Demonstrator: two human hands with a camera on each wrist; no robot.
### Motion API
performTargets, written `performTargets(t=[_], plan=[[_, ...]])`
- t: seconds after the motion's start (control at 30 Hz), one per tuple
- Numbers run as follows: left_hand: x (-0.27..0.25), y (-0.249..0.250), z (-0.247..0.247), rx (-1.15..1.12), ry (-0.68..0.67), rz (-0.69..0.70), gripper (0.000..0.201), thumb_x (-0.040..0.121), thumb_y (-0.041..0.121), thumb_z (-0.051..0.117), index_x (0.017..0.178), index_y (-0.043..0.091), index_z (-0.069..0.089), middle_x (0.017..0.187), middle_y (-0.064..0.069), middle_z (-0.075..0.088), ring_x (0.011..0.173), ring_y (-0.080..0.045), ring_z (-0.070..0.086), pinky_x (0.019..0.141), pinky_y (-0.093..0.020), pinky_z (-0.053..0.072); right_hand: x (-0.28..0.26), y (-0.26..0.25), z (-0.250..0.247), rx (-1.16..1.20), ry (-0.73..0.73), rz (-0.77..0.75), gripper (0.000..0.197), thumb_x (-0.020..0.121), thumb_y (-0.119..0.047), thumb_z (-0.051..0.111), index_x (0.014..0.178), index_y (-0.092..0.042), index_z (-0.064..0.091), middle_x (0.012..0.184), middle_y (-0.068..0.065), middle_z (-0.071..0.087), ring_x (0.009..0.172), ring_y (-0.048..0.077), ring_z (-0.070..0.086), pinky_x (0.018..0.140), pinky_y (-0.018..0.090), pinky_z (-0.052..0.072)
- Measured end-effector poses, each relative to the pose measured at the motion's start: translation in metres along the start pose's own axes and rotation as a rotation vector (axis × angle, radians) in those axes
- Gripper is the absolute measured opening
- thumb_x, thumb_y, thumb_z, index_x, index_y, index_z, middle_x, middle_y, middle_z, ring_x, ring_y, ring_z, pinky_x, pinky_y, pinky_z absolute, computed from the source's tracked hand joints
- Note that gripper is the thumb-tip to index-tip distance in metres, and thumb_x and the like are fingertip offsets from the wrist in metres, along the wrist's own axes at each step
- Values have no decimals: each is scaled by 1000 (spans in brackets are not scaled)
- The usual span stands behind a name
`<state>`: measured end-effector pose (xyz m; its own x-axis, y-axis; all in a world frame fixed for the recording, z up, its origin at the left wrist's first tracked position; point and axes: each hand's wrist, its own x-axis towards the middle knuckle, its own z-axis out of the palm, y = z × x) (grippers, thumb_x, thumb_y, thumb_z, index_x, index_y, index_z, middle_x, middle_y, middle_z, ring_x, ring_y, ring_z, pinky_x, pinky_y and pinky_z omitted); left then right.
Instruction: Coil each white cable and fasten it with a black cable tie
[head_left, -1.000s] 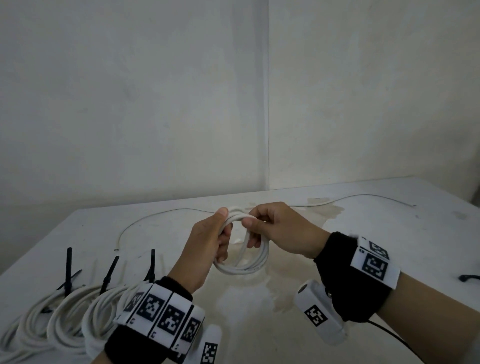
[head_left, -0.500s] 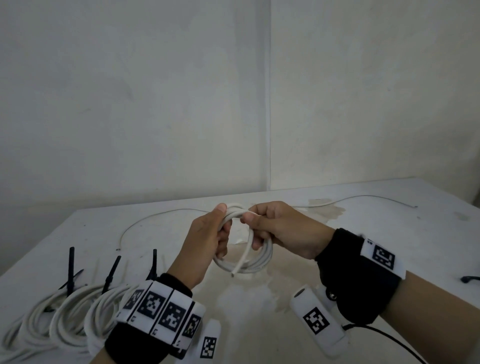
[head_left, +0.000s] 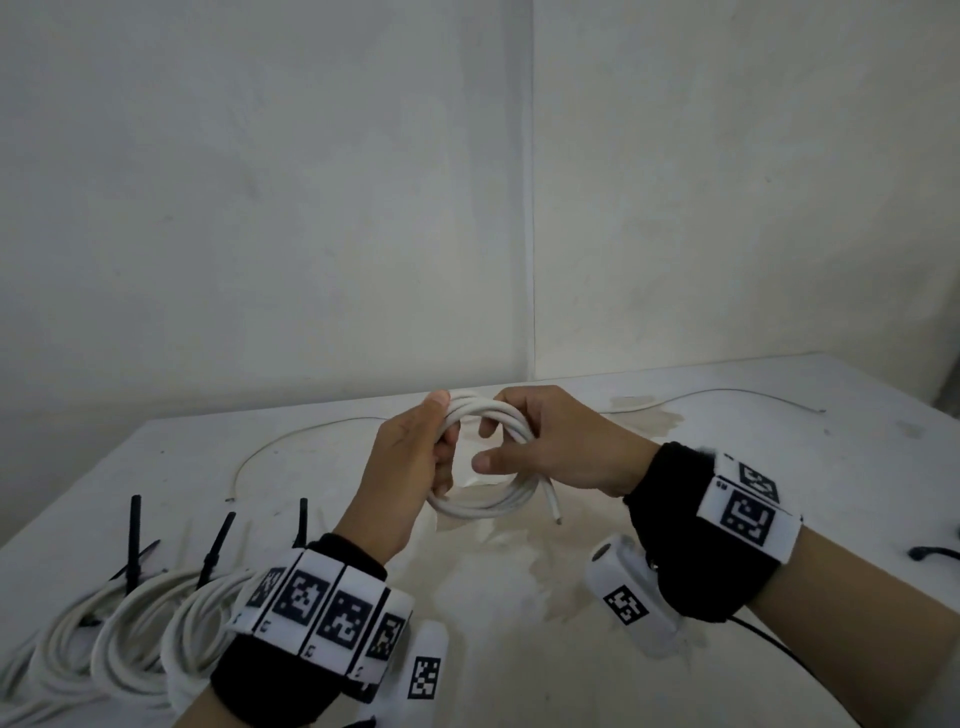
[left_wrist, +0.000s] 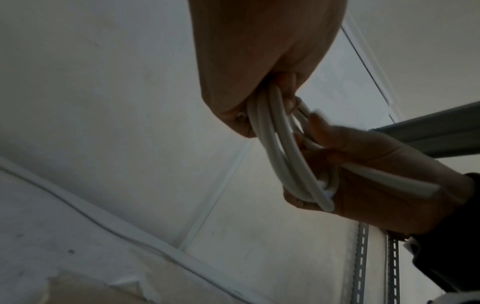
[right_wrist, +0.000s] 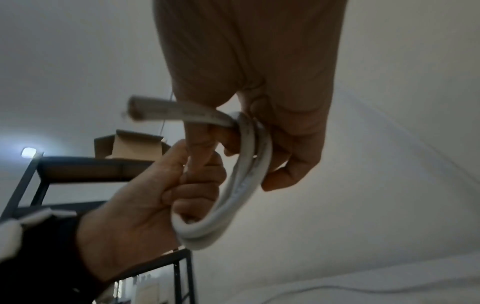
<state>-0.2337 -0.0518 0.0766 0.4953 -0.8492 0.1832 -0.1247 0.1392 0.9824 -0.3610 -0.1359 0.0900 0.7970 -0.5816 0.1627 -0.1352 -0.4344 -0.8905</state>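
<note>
I hold a white cable coil (head_left: 483, 506) upright above the table between both hands. My left hand (head_left: 415, 462) grips the coil's left side, thumb on top and fingers curled through the loop. My right hand (head_left: 540, 441) grips the right side, fingers wrapped over the strands and thumb pointing left. The cable's cut end (head_left: 555, 512) sticks out down and to the right. In the left wrist view the coil (left_wrist: 280, 148) runs from my left hand (left_wrist: 259, 86) to my right hand (left_wrist: 363, 174). In the right wrist view the coil (right_wrist: 246, 185) hangs from my curled fingers (right_wrist: 285, 144).
Three coiled white cables (head_left: 130, 623) with black cable ties (head_left: 136, 540) lie at the table's left front. A loose white cable (head_left: 291, 436) lies behind the hands, another (head_left: 727, 395) at the back right. A black cable tie (head_left: 935, 552) lies at the right edge.
The loose end has been wound in: it hung through the middle of the coil and now sticks out at the lower right. My right hand regripped the coil's right side.
</note>
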Motion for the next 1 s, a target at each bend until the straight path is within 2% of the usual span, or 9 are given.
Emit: performTargets(t=[0.13,0.2,0.27,0.33,0.4,0.57,0.73,0.83,1.0], plan=[[3,3,-5,-121,56,-40,41,98,25,34,60,11,41,39,9,28,33,-6,23,37,-16,26,-3,6,-2,25,-18,-17,34,78,6,65,97,-21,56,76,4,59,69,16,60,68,27,52],[3,2,-6,-153,60,-49,41,97,25,34,60,11,41,39,9,26,33,-6,22,37,-16,26,-4,10,3,89,15,-27,29,83,3,61,100,-20,56,78,3,63,75,18,65,69,37,52],[2,1,-5,-180,48,-62,40,97,26,33,61,11,41,40,8,26,34,-7,21,39,-18,28,-5,11,7,190,60,-26,19,89,-4,55,105,-14,55,79,5,64,73,15,67,62,28,48],[0,0,-4,-219,19,-80,40,97,26,31,62,11,43,42,7,27,35,-8,23,45,-23,30,-4,11,8,303,102,-21,16,93,-7,50,108,-11,55,72,3,61,65,10,64,61,21,49],[-2,-3,-4,-259,-28,-97,41,98,25,28,64,10,46,42,6,29,35,-8,27,51,-27,32,-3,12,8,360,135,-44,15,95,-11,47,106,-12,57,62,-3,55,58,9,57,71,32,52],[-7,-12,-5,-248,-63,-135,43,99,24,23,67,9,47,41,6,33,35,-9,34,59,-32,33,0,16,12,268,163,-71,20,96,-15,43,110,-9,56,64,3,42,52,8,46,62,24,48],[-6,-12,-1,-6,33,23,45,97,40,28,66,11,41,41,10,34,37,-5,33,49,-23,36,4,14,18,278,199,-82,15,96,-19,43,99,-13,57,60,-1,41,45,4,44,64,35,43],[-3,-12,-1,112,92,149,42,92,42,39,70,7,46,39,9,38,36,-4,37,43,-20,38,7,11,21,281,216,-97,14,97,-18,42,92,-16,56,59,-2,38,43,3,42,58,32,42],[1,-15,2,192,172,182,43,95,36,41,61,10,43,46,1,41,37,-6,41,42,-16,37,9,10,20,294,235,-97,17,97,-16,41,89,-17,56,62,-3,36,44,4,39,53,24,43]])
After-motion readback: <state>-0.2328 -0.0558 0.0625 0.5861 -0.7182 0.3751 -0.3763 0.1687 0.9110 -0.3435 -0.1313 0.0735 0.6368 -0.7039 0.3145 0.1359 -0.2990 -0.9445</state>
